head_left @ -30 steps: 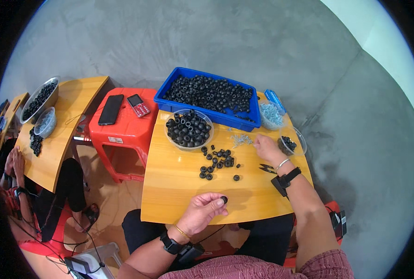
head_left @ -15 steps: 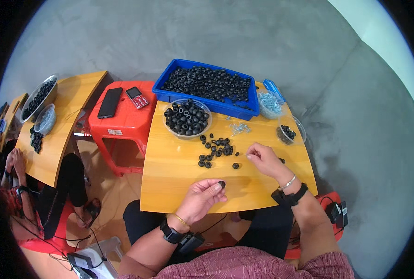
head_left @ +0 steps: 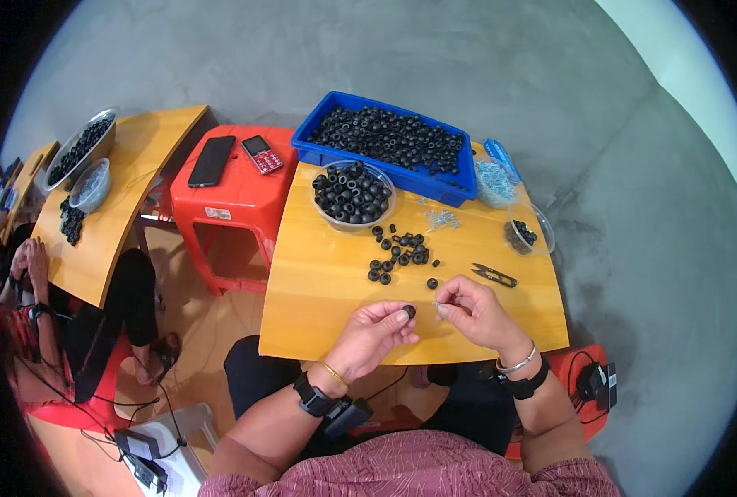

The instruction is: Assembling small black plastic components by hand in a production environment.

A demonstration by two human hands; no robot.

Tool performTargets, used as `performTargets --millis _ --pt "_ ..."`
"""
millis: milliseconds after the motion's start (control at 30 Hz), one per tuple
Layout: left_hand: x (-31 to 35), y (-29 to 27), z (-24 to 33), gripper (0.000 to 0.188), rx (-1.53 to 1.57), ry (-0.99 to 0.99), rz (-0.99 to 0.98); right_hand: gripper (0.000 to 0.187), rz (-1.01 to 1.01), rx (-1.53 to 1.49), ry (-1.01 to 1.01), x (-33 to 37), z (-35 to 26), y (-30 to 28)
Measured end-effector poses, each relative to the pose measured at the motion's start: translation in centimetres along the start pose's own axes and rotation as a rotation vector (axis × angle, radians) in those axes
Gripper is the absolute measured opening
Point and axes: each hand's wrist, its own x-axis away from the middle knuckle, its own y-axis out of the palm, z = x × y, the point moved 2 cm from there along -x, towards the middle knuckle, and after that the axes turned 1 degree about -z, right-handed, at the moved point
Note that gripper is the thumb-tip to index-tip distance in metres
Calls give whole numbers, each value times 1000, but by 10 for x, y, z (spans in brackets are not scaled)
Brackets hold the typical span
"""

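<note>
Near the front edge of the yellow table (head_left: 310, 306), my left hand (head_left: 367, 340) pinches a round black cap (head_left: 409, 311) between thumb and fingers. Just to its right, my right hand (head_left: 483, 316) is closed at the fingertips on a small silvery pin-like piece (head_left: 437, 305); its exact kind is too small to make out. The two hands are close but apart. Beyond them lie several loose black caps (head_left: 403, 258), with a single black cap (head_left: 432, 283) nearest my right fingers. Black thread snips (head_left: 494, 275) rest behind my right hand.
At the back sit a blue tray (head_left: 302, 149) of black caps, a clear bowl (head_left: 319, 217) of them, silvery pieces (head_left: 443, 219) and a small tub (head_left: 541, 217). A red stool (head_left: 236, 195) bears two phones. Another person's hands (head_left: 31, 258) are at the left table.
My right hand has come nearer the table's front edge and toward my left hand, uncovering the snips. My left hand still holds the cap. The whole view has shifted slightly.
</note>
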Motion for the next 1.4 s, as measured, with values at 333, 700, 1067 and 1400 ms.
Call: performTargets --millis 333,700,1067,1400 --pt "-1 -1 0 16 3 -14 -63 8 102 136 -44 0 -12 12" --pt "-2 0 -1 14 33 -15 -55 8 134 354 -198 -1 -25 18" --pt "-3 0 -3 16 -156 -1 -11 10 38 481 -308 -6 -28 23" --pt "-3 -1 -2 15 -41 0 -30 12 250 442 -247 5 -18 19"
